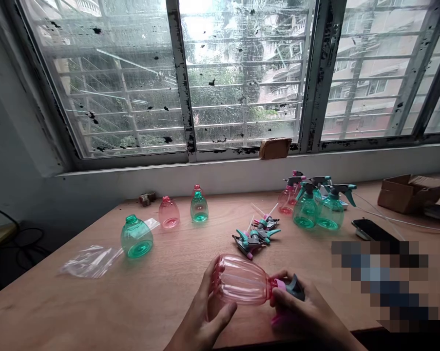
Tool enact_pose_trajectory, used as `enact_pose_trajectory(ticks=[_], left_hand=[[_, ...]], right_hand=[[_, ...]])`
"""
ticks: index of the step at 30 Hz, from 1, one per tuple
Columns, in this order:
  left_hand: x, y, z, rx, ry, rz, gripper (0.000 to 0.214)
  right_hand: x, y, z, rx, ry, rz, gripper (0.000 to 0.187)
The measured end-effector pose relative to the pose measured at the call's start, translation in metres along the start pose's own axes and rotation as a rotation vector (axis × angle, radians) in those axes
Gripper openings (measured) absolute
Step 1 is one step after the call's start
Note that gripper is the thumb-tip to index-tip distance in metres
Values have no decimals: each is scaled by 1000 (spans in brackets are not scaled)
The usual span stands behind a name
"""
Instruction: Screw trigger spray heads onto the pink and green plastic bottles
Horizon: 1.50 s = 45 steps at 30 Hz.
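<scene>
My left hand (205, 312) wraps round the body of a clear pink spray bottle (241, 282) that lies on its side just above the wooden table (77, 312). My right hand (303, 312) is closed round the bottle's neck, on a grey and pink trigger head (293, 287). A small pile of loose grey, teal and pink trigger heads (256, 235) lies just beyond the bottle.
Headless bottles stand at the left: a green one (136, 237), a pink one (168, 213), another green one (199, 206). Several finished spray bottles (315, 204) cluster at the right. A plastic bag (90, 262), a phone (373, 230) and a cardboard box (410, 192) lie around.
</scene>
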<state>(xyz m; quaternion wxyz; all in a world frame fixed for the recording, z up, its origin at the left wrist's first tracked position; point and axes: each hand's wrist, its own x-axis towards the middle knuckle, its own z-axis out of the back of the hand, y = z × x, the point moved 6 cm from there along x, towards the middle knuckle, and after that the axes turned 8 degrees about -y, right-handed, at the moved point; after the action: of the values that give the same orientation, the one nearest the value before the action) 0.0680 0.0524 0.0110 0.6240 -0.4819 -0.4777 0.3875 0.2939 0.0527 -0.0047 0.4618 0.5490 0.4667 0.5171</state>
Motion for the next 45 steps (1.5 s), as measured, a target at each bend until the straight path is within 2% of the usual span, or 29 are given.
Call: enact_pose_trajectory(ticks=[4,8,10,13,18,24,30,40,45], left_hand=[[0,3,1,-14,-29,32,77],[1,4,0,-143,-34,62,88],[2,0,-1,-161,-9,46,83],[4,-6,0,-76,9,26,70],[3,-11,1,136,54,-54,73],[2,-8,-3,20,53,-36,72],[1,-14,-3,41,-4,-33,69],[1,-12,-3,32,-10,-22,70],[3,-5,1,-79,1,33,78]], right_hand=[[0,0,0,28,7,-3,38],[-1,-1,0,32,7,-5,37],[-1,-1,0,40,10,-8,36],[-1,0,-1,46,18,3,34],[0,-2,0,89,9,3,33],[0,-3,-1,89,15,-5,33],[-1,-1,0,69,-11,-17,35],[-1,-1,0,66,-5,-27,36],[-2,-1,0,42,-6,-31,35]])
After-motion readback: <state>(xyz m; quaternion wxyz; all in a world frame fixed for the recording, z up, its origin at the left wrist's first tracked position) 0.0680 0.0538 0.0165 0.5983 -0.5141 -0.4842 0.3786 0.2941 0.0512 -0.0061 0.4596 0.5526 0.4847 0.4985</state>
